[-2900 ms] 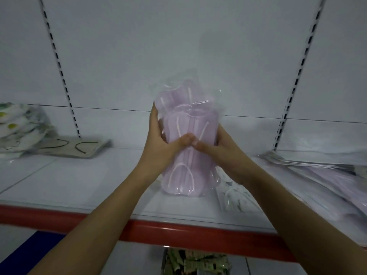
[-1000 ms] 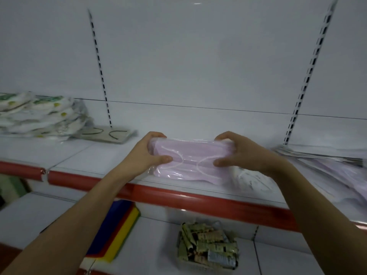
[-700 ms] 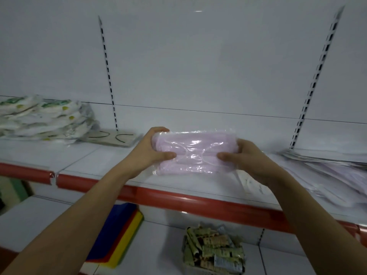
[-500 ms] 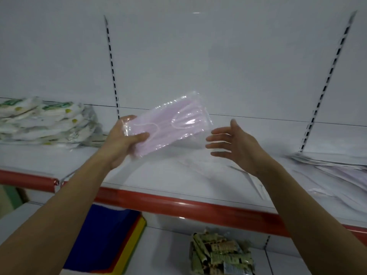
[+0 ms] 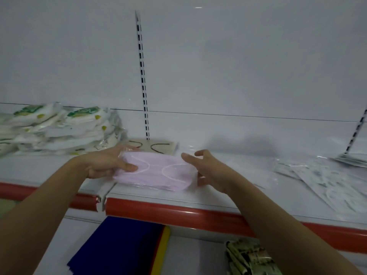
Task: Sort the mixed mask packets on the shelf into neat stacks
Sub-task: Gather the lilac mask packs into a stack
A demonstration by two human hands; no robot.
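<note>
Pink packet being set down on the shelf

The pink mask packet (image 5: 156, 171) is held low over the shelf (image 5: 238, 187), long axis from 9 to 3 o'clock, pinched by the left hand (image 5: 107, 163); the right hand (image 5: 206, 165) is spread open at its 3 o'clock end.

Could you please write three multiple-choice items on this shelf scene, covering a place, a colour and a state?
1. Where is the stack of white packets?
A. far left of the shelf
B. lower shelf
C. right end

2. What colour is the packet between the hands?
A. green
B. pink
C. black

3. How is the left hand placed?
A. away from the packet
B. flat on the wall
C. thumb on the packet

Answers:
1 A, it lies left of the hands.
2 B, pale pink masks show through clear wrap.
3 C, its thumb presses the packet's left end.
</note>
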